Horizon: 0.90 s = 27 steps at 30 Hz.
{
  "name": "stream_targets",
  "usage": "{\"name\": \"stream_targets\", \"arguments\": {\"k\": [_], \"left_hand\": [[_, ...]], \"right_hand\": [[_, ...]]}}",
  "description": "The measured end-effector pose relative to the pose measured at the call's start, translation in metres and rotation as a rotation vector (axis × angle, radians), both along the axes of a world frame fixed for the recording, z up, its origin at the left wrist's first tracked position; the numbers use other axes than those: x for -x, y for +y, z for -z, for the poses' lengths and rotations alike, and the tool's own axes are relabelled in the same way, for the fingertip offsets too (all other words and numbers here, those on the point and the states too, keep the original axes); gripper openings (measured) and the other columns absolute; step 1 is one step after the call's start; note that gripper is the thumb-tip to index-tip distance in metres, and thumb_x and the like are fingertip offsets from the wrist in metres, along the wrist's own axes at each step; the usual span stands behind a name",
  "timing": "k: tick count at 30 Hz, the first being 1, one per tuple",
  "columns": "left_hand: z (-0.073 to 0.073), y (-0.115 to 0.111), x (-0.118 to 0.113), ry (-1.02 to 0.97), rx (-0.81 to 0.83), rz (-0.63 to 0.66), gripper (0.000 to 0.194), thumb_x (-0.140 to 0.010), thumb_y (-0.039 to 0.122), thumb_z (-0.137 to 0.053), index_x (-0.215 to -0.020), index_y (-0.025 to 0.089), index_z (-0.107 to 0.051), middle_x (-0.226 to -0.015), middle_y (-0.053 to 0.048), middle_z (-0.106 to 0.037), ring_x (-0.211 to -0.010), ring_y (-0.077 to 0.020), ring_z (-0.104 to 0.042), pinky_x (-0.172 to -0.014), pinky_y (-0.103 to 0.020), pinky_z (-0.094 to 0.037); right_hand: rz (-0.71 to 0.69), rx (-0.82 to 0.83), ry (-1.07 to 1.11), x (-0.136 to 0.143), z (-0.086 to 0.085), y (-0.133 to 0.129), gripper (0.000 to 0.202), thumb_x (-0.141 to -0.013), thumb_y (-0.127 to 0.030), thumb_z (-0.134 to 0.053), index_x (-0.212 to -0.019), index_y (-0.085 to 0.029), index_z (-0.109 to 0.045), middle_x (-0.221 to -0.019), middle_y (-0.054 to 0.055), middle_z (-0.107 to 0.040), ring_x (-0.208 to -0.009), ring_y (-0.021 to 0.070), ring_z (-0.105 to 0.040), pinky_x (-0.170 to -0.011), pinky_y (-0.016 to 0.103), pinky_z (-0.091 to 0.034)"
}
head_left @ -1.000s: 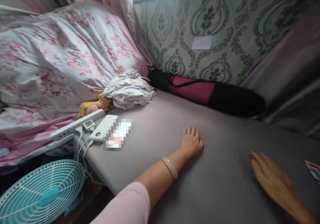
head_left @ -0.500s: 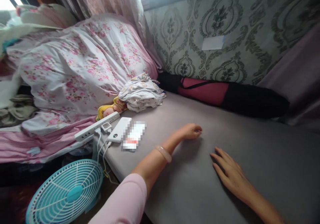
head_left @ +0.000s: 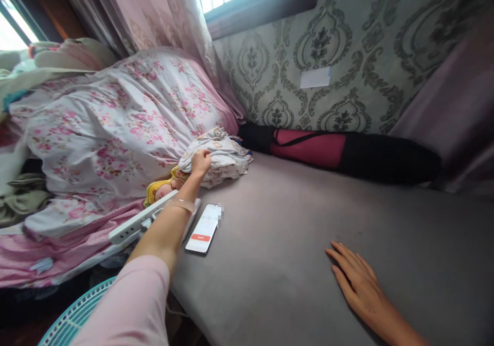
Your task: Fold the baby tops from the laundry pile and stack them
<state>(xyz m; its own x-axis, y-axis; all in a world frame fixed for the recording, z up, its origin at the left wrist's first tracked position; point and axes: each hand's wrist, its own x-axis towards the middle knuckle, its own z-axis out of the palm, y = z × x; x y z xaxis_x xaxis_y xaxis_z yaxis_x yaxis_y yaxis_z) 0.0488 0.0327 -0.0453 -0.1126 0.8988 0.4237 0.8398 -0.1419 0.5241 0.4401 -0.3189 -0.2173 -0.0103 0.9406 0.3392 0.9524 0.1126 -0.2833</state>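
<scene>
My left hand (head_left: 201, 162) is at the left side of a heap of white patterned cloth (head_left: 227, 158). Its fingers are curled closed on the cloth, though the fingertips are partly hidden. A pale bangle circles that wrist, and the forearm covers much of the white power bank. My right hand (head_left: 357, 279) lies flat on the grey sheet (head_left: 285, 263), fingers stretched out and holding nothing. Between the two arms, nearer the left one, a phone (head_left: 203, 230) with a lit screen rests on the sheet.
A white power strip (head_left: 127, 228) runs along the bed's left edge, beside a yellow printed item (head_left: 160, 189). Below stands a blue fan (head_left: 77, 315). A long black-and-red bag (head_left: 309, 148) lies against the wall. Floral bedding (head_left: 116, 114) is piled at the left.
My left hand has moved left and away from me, from the middle of the sheet to the cloth heap. My right hand stays flat on the sheet. The view has tilted up slightly.
</scene>
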Motion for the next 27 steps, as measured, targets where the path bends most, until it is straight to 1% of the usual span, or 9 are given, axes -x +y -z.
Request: {"name": "stream_targets", "arguments": {"k": [2, 4, 8, 12, 15, 17, 22, 24, 27], "left_hand": [[-0.006, 0.012, 0.018, 0.073, 0.005, -0.098, 0.036, -0.084, 0.01, -0.043, -0.114, 0.007, -0.064, -0.114, -0.014, -0.066, -0.105, -0.0219, -0.057, -0.094, -0.031, -0.04], [-0.008, 0.02, 0.033, 0.166, 0.043, -0.153, 0.038, -0.082, 0.009, -0.046, -0.117, 0.008, -0.061, -0.118, -0.016, -0.064, -0.109, -0.0231, -0.054, -0.096, -0.032, -0.037], [-0.003, 0.026, 0.051, 0.293, 0.175, -0.192, 0.045, -0.078, 0.008, -0.053, -0.122, 0.01, -0.058, -0.122, -0.017, -0.06, -0.114, -0.0267, -0.05, -0.097, -0.036, -0.037], [0.001, 0.025, 0.055, 0.307, 0.202, -0.212, 0.047, -0.075, 0.009, -0.056, -0.122, 0.01, -0.059, -0.125, -0.02, -0.057, -0.118, -0.0343, -0.048, -0.098, -0.045, -0.037], [-0.004, 0.025, 0.053, 0.282, 0.205, -0.25, 0.044, -0.076, 0.011, -0.055, -0.12, 0.012, -0.061, -0.126, -0.021, -0.057, -0.119, -0.0393, -0.047, -0.098, -0.052, -0.035], [-0.009, 0.027, 0.051, 0.254, 0.184, -0.258, 0.043, -0.079, 0.014, -0.051, -0.12, 0.013, -0.062, -0.125, -0.021, -0.058, -0.119, -0.0392, -0.049, -0.097, -0.051, -0.036], [-0.022, 0.036, 0.04, 0.114, 0.02, -0.157, 0.038, -0.085, 0.019, -0.043, -0.117, 0.015, -0.062, -0.116, -0.014, -0.065, -0.107, -0.0299, -0.057, -0.091, -0.039, -0.042], [-0.028, 0.039, 0.029, 0.012, -0.07, -0.06, 0.036, -0.084, 0.018, -0.042, -0.113, 0.014, -0.062, -0.109, -0.011, -0.067, -0.099, -0.0249, -0.059, -0.087, -0.033, -0.044], [-0.039, 0.039, 0.004, -0.177, -0.203, 0.147, 0.032, -0.082, 0.017, -0.042, -0.108, 0.012, -0.06, -0.095, -0.008, -0.067, -0.082, -0.0181, -0.059, -0.077, -0.027, -0.046]], "right_hand": [[0.004, -0.017, -0.001, -0.001, 0.003, 0.0, 0.044, -0.094, -0.041, -0.034, -0.127, -0.027, -0.06, -0.141, 0.006, -0.052, -0.131, 0.0279, -0.046, -0.108, 0.057, -0.037], [0.004, -0.027, 0.0, -0.002, 0.006, 0.0, 0.043, -0.093, -0.041, -0.036, -0.127, -0.029, -0.06, -0.14, 0.005, -0.052, -0.13, 0.0281, -0.047, -0.108, 0.057, -0.037], [0.012, -0.028, 0.004, -0.003, 0.007, 0.0, 0.042, -0.092, -0.04, -0.038, -0.127, -0.03, -0.061, -0.141, 0.004, -0.051, -0.131, 0.0281, -0.047, -0.108, 0.055, -0.038], [0.018, -0.018, -0.002, 0.0, 0.004, -0.001, 0.041, -0.094, -0.038, -0.038, -0.127, -0.029, -0.061, -0.142, 0.005, -0.051, -0.131, 0.027, -0.046, -0.109, 0.054, -0.037], [0.018, -0.006, -0.003, 0.001, 0.001, -0.002, 0.042, -0.095, -0.037, -0.038, -0.128, -0.027, -0.061, -0.142, 0.006, -0.051, -0.132, 0.0268, -0.045, -0.11, 0.054, -0.036], [0.016, -0.001, -0.002, 0.001, -0.001, -0.003, 0.042, -0.095, -0.036, -0.037, -0.128, -0.026, -0.06, -0.142, 0.007, -0.051, -0.132, 0.0268, -0.045, -0.109, 0.054, -0.035], [0.003, -0.013, 0.007, 0.001, -0.001, -0.003, 0.041, -0.095, -0.036, -0.038, -0.129, -0.026, -0.06, -0.142, 0.007, -0.051, -0.132, 0.0268, -0.045, -0.109, 0.054, -0.036], [0.0, -0.011, 0.008, 0.001, -0.001, -0.002, 0.041, -0.095, -0.036, -0.038, -0.128, -0.026, -0.06, -0.142, 0.007, -0.051, -0.132, 0.0268, -0.045, -0.109, 0.054, -0.036], [0.007, -0.009, 0.009, 0.003, -0.001, -0.002, 0.041, -0.095, -0.036, -0.038, -0.129, -0.025, -0.059, -0.142, 0.007, -0.051, -0.132, 0.0261, -0.045, -0.11, 0.054, -0.035]]}}
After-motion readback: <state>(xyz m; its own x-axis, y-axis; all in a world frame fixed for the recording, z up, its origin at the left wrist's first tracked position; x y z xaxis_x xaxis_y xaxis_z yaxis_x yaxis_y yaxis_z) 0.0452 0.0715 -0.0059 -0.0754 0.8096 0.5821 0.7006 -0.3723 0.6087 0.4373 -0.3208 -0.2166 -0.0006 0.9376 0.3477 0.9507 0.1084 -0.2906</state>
